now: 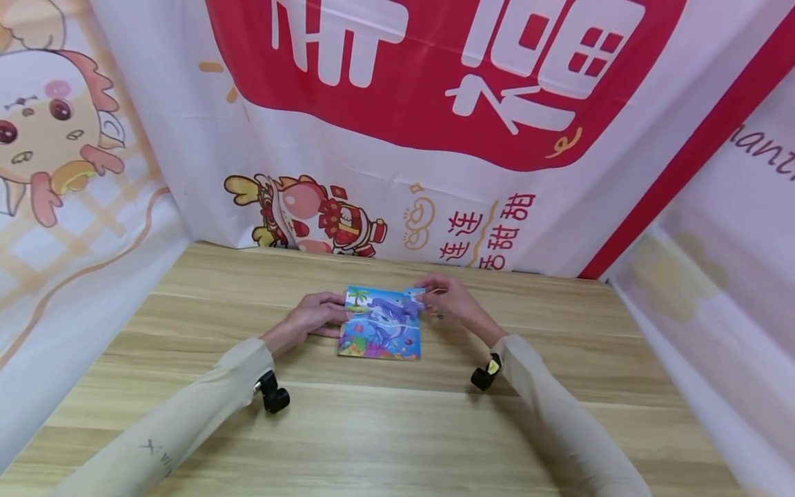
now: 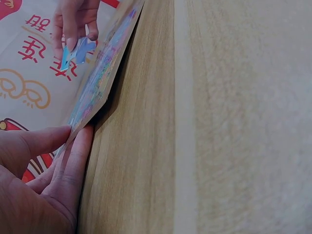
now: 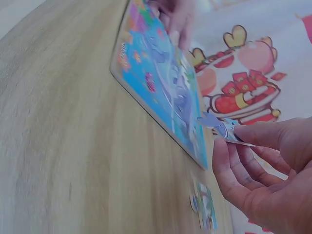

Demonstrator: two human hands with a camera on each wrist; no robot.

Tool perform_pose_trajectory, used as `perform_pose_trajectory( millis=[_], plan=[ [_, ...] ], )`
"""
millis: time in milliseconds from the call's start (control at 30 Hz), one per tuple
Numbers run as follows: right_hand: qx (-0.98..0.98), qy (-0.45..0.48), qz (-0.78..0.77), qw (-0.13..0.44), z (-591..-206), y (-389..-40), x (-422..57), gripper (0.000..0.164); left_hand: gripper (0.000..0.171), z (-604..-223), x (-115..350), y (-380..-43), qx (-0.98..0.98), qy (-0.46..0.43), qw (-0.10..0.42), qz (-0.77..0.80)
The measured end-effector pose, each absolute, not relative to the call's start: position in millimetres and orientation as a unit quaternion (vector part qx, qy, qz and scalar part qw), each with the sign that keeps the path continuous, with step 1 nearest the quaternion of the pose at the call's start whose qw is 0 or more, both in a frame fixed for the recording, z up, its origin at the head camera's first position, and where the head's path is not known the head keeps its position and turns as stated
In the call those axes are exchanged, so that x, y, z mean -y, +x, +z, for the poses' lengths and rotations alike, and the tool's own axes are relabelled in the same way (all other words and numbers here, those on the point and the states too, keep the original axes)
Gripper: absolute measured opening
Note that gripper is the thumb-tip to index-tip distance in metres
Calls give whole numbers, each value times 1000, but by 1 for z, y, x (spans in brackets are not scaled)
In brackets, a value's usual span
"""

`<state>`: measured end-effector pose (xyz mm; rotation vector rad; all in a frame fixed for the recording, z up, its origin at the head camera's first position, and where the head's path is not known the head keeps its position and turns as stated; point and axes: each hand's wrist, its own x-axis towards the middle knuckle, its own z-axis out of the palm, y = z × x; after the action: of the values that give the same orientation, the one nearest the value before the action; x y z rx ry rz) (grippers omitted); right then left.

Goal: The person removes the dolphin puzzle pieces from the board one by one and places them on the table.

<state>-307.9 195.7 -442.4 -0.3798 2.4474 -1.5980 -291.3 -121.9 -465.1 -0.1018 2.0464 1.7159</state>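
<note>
A jigsaw puzzle board (image 1: pixel 379 335) with a purple dolphin, a palm tree and bright sea life lies flat on the table. My left hand (image 1: pixel 318 314) holds its left edge, and in the left wrist view the thumb (image 2: pixel 46 139) is on the upper side with a finger along the rim. My right hand (image 1: pixel 450 300) pinches a blue and purple puzzle piece (image 3: pixel 222 127) between thumb and fingers, just above the board's far right corner. Another puzzle piece (image 3: pixel 205 207) lies on the table beside the board, mostly hidden under the right hand in the head view.
The wood-grain table (image 1: pixel 373 428) runs up to a printed white and red cloth (image 1: pixel 397 179) at the back. More printed cloth hangs along the left and right sides. A small black camera (image 1: pixel 273 393) is worn on each wrist.
</note>
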Motion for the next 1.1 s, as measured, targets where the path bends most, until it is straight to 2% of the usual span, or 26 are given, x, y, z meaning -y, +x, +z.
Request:
perform_pose_trajectory(
  millis=[533,767,1100],
  plan=[
    [-824,-80,-552,97,-430,-315,-279,37,53,-465,122,-287,-751,-40,237,615],
    [-847,-49,-516,120,-434,-311,-318,41,54,-466,121,-291,-754,-41,237,612],
    [-851,-8,-506,140,-435,-309,-335,45,54,-468,122,-292,-751,-36,231,617]
  ],
)
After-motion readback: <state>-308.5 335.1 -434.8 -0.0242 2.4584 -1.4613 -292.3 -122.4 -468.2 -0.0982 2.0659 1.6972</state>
